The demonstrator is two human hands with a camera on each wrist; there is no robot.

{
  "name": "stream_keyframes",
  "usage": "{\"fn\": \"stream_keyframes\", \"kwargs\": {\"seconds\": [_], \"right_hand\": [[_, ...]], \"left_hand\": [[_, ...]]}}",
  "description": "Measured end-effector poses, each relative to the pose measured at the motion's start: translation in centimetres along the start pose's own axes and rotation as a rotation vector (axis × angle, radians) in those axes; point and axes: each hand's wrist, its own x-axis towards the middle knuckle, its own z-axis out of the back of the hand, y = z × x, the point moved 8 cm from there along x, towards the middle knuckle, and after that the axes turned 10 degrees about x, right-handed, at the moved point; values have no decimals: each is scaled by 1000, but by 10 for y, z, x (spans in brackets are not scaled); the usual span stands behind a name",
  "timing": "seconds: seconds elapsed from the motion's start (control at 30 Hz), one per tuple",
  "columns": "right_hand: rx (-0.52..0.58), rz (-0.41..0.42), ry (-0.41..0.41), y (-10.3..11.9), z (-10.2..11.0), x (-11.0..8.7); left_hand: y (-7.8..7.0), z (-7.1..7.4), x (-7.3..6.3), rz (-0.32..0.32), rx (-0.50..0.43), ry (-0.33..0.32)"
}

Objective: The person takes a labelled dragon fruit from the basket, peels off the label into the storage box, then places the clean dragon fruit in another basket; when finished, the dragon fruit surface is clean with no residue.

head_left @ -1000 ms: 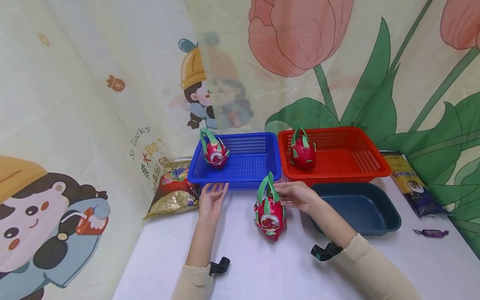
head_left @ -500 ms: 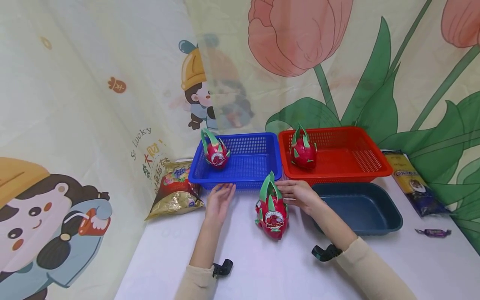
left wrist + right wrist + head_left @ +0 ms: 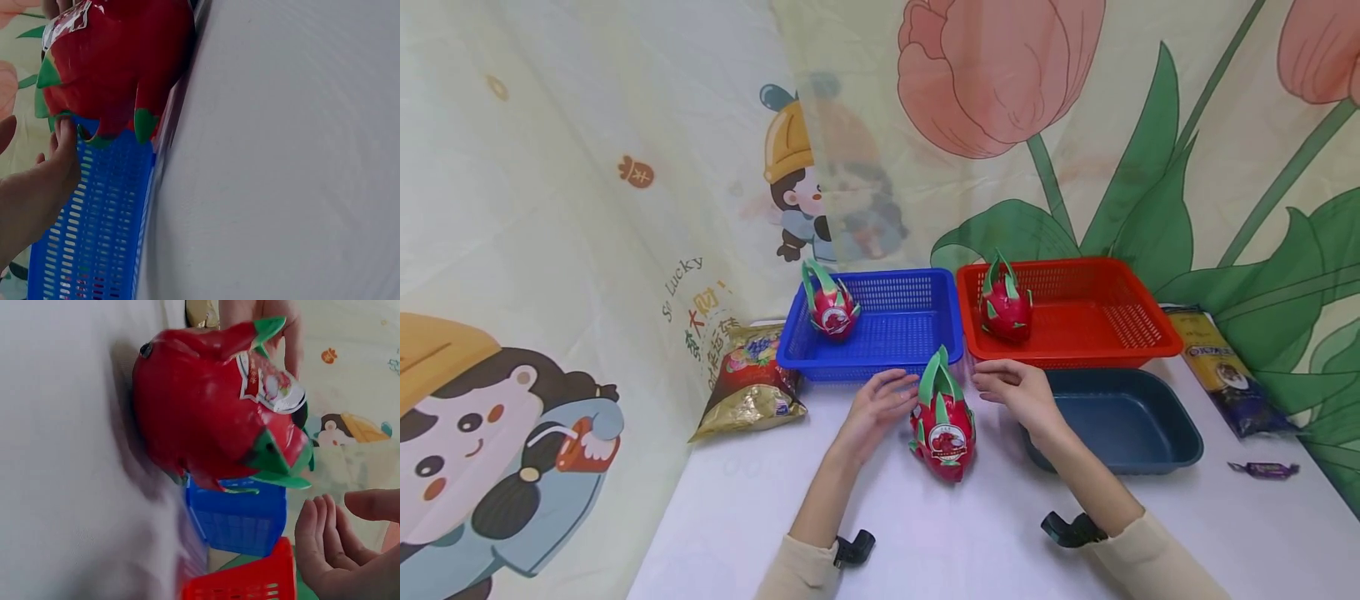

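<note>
Left hand [image 3: 878,410] hung loose at the near dragon fruit's [image 3: 945,437] ten o'clock, right hand [image 3: 1018,398] loose at two; we were probably positioning it, needing even contact next.

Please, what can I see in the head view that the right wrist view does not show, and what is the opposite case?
Only the head view: the dark tray, the purple candy, and the dragon fruits inside the blue basket and the red basket.

Only the right wrist view: a dark spot at the base of the middle dragon fruit.

Both: that middle fruit, both baskets, the left hand, the right hand and the patterned backdrop.
</note>
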Motion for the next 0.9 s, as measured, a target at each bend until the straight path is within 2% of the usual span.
{"fn": "stream_keyframes", "kwargs": {"seconds": [0.1, 0.27, 0.33, 0.5, 0.67, 0.9], "right_hand": [[-19, 33, 23, 7, -4, -13], [-44, 30, 147, 4, -20, -31], [-62, 33, 172, 0, -24, -36], [-125, 30, 142, -13, -22, -40], [-152, 19, 146, -23, -23, -38], [-104, -3, 112, -27, -22, -36]], "left_hand": [[1, -5, -2, 15, 40, 29], [-1, -11, -4, 7, 88, 40], [-2, -13, -5, -4, 99, 41], [-4, -16, -5, -29, 101, 26], [-2, -16, -5, -31, 113, -18], [0, -14, -4, -33, 107, -71]]}}
